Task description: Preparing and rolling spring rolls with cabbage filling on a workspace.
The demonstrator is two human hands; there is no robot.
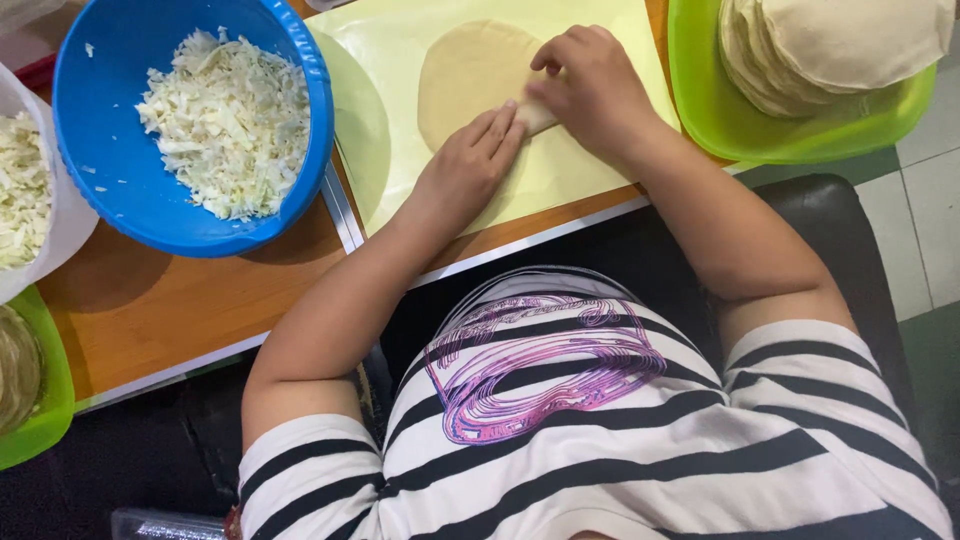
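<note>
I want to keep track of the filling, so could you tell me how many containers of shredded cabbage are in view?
2: a blue bowl left of the hands, and a white container at the left edge, partly cut off. More may lie out of frame.

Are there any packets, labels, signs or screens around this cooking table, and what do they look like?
No packets, labels, signs or screens show.
Nearest to one: a purple swirl print on the person's striped shirt, lower middle.
Containers are plain: blue bowl of shredded cabbage, upper left; green tray of round wrappers, upper right.
Both hands, left hand and right hand, press a wrapper on the pale board.
</note>
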